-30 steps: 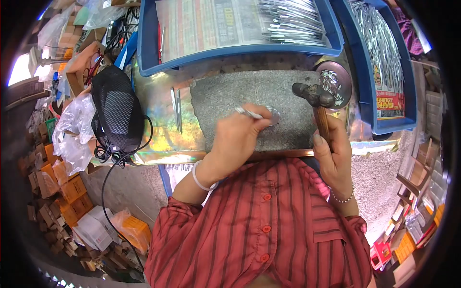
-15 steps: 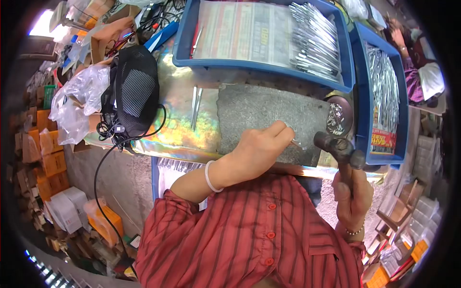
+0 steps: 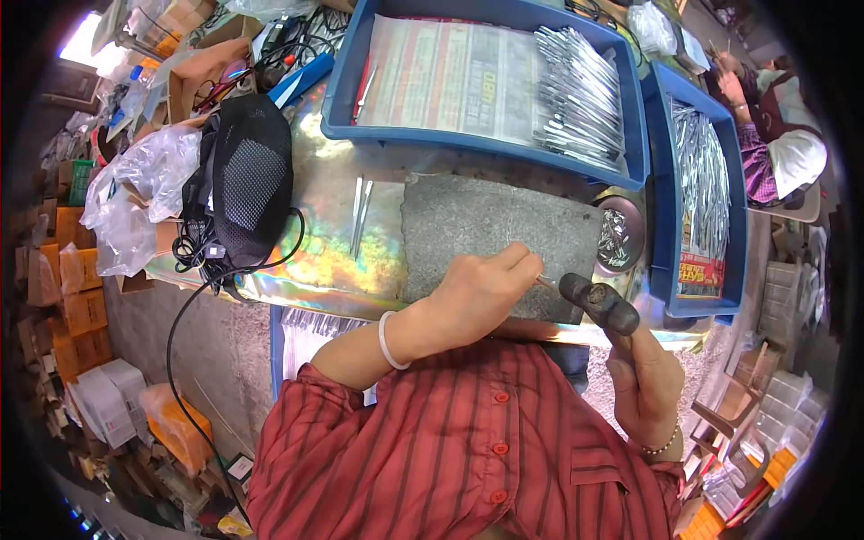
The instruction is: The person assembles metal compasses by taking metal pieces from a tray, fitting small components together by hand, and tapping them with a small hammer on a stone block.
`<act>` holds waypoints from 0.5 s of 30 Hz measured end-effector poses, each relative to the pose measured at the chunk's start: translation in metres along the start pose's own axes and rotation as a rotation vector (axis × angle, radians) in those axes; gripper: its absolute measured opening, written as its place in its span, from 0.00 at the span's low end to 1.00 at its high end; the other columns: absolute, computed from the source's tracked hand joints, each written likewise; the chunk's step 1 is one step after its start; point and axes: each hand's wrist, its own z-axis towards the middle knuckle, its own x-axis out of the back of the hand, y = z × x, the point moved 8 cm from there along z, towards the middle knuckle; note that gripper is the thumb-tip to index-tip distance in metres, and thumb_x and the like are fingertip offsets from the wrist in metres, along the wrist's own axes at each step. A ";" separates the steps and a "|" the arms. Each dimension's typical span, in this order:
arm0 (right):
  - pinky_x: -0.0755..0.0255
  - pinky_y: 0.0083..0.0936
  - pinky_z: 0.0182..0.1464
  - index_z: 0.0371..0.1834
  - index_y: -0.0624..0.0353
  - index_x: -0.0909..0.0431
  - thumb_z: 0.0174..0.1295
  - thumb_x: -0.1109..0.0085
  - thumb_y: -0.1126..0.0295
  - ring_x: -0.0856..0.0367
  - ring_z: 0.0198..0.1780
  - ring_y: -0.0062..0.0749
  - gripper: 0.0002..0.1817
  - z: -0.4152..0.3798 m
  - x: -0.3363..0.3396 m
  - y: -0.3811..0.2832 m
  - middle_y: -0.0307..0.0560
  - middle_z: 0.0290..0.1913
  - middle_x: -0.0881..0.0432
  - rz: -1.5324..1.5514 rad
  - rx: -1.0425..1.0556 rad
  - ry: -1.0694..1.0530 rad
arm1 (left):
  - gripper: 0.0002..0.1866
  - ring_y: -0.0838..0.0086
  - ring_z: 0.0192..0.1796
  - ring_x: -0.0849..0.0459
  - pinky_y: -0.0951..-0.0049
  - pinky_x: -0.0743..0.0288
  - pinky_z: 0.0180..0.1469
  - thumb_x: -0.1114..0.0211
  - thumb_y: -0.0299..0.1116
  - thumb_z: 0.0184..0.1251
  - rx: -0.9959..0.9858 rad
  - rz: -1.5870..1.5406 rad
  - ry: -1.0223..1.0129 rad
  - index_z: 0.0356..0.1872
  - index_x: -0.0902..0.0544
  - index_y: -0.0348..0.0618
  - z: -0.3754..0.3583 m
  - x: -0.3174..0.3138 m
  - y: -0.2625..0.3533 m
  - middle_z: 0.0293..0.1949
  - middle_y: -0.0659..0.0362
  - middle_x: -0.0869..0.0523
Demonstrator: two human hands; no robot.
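My left hand (image 3: 486, 292) is closed in a pinch over a dark, rough metal slab (image 3: 504, 216). From its fingertips juts the end of a thin metal rod (image 3: 546, 283); most of the rod is hidden. My right hand (image 3: 650, 382) grips a hammer (image 3: 605, 307) by its handle, with the dark head close to the right of the rod's end. Beyond the slab's right side, a round dish (image 3: 634, 236) holds many small metal pieces (image 3: 612, 241). Two slim metal rods (image 3: 361, 218) lie on the shiny table left of the slab.
A blue tray (image 3: 486, 152) with newspaper and a pile of metal rods (image 3: 580, 99) is at the back. Another blue tray (image 3: 661, 180) stands right. A black mesh bag (image 3: 252, 180) with a cable lies left. Another person (image 3: 774, 135) sits at the far right.
The hammer head has moved left, nearer the rod's end in my left hand. My left hand stays in its pinch over the slab. The whole view has shifted slightly.
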 end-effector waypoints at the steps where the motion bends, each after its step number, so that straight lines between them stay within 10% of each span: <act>1: 0.27 0.35 0.34 0.60 0.59 0.32 0.57 0.42 0.71 0.21 0.32 0.50 0.25 0.000 -0.001 0.000 0.53 0.35 0.21 0.005 0.001 -0.005 | 0.12 0.62 0.24 0.20 0.66 0.25 0.23 0.42 0.18 0.51 -0.001 0.000 -0.005 0.38 0.25 0.42 0.000 0.000 -0.001 0.30 0.57 0.23; 6: 0.35 0.31 0.25 0.40 0.64 0.26 0.50 0.42 0.78 0.25 0.24 0.40 0.13 -0.030 0.033 0.011 0.52 0.24 0.26 0.039 -0.064 -0.003 | 0.12 0.61 0.25 0.20 0.65 0.26 0.23 0.42 0.18 0.50 0.003 0.008 -0.008 0.37 0.25 0.42 0.000 -0.002 -0.004 0.29 0.56 0.23; 9: 0.29 0.34 0.30 0.57 0.60 0.30 0.53 0.39 0.72 0.21 0.33 0.46 0.26 0.002 0.007 -0.005 0.51 0.37 0.21 -0.200 -0.109 -0.167 | 0.11 0.60 0.25 0.20 0.65 0.26 0.22 0.42 0.19 0.50 0.000 -0.002 -0.026 0.37 0.25 0.42 -0.002 -0.002 0.000 0.29 0.56 0.24; 12: 0.34 0.35 0.25 0.54 0.64 0.30 0.51 0.36 0.74 0.25 0.26 0.45 0.25 -0.003 0.012 -0.004 0.51 0.31 0.22 -0.186 0.046 0.040 | 0.10 0.59 0.25 0.20 0.64 0.27 0.21 0.42 0.20 0.52 -0.020 0.036 -0.006 0.36 0.25 0.42 0.004 0.000 -0.004 0.28 0.55 0.24; 15: 0.34 0.25 0.23 0.39 0.67 0.24 0.57 0.39 0.73 0.29 0.20 0.25 0.10 -0.051 0.041 0.026 0.43 0.19 0.26 0.248 -0.291 0.577 | 0.10 0.59 0.25 0.20 0.64 0.27 0.21 0.41 0.20 0.52 -0.001 0.021 -0.029 0.36 0.26 0.42 0.003 0.000 0.000 0.28 0.55 0.24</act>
